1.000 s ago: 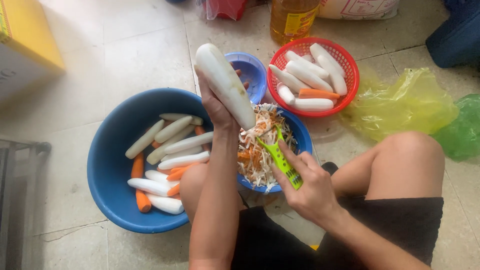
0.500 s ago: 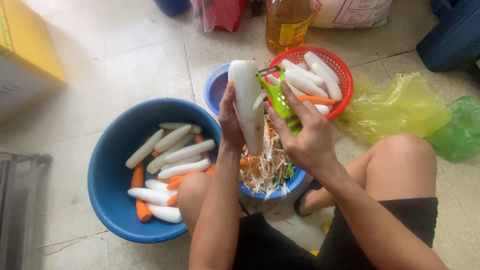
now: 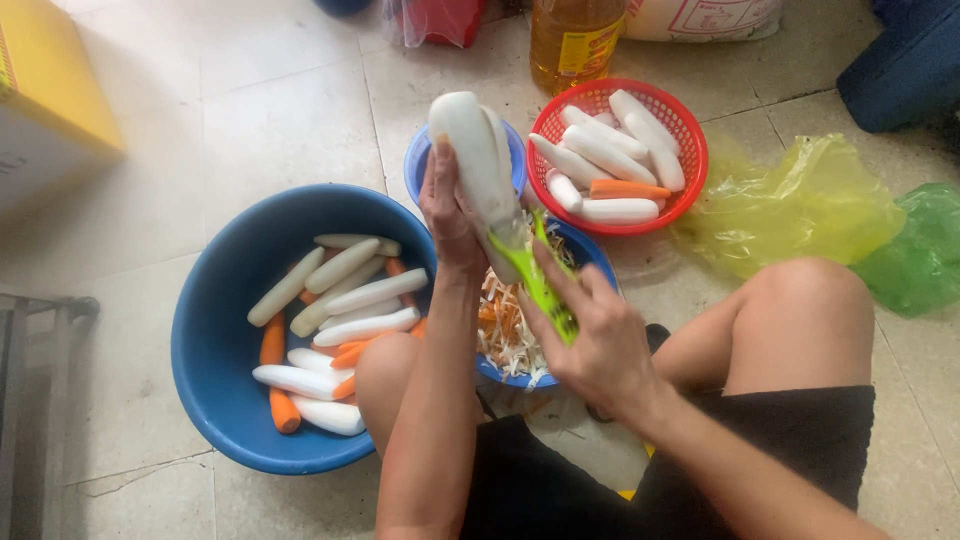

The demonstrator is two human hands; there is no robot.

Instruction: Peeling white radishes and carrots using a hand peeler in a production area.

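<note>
Left hand (image 3: 447, 215) grips one long peeled white radish (image 3: 478, 160). Right hand (image 3: 595, 335) clasps one green plastic peeler (image 3: 535, 280), its blade hidden against the radish. A small blue bowl of shreds (image 3: 598, 262) sits half hidden beneath

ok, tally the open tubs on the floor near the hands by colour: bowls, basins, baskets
Blue: 3 (large basin, bowl of shreds, small bowl)
Red: 1 (mesh basket)
Total: 4

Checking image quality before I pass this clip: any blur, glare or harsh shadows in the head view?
Head view: even, soft light, no hard shadows; mild sheen on the floor tiles and the yellow plastic bag; the white radish and green peeler look slightly soft; the blue basin is sharp.
</note>
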